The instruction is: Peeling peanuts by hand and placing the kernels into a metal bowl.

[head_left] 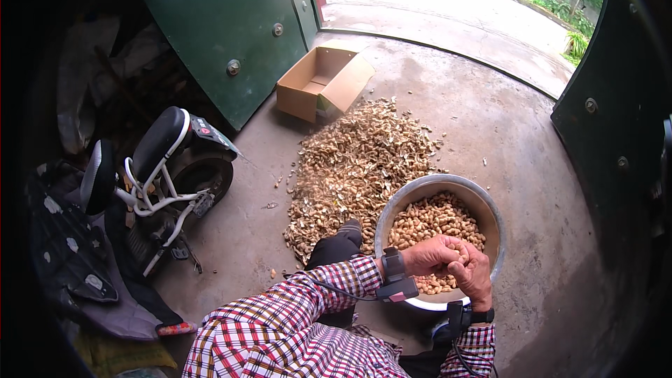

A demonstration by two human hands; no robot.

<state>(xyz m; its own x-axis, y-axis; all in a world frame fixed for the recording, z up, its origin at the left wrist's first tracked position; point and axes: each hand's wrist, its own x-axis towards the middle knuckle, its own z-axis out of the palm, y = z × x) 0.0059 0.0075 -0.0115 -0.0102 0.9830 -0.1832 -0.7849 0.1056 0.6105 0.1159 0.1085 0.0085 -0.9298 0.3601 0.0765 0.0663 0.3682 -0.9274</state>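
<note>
Above a metal basin [496, 241], my two hands meet with their fingers pressed together. Between the fingertips shows a peanut [459, 250] in its shell. My left hand [428, 255] reaches in from the left and pinches it; my right hand [477, 276] comes up from below and closes on it from the other side. Unshelled peanuts [437, 220] fill much of the basin, with some reddish kernels near its close side, under my hands. Left of the basin a wide heap of broken peanut shells [357, 161] lies on the concrete floor.
Beyond the heap stands an open cardboard box [318, 84] by a green metal door [224, 21]. A small scooter [168, 175] is parked at left, beside dark patterned cloth [77, 252]. My shoe [350, 231] touches the heap's near edge. The doorway opens onto bright paving [448, 3].
</note>
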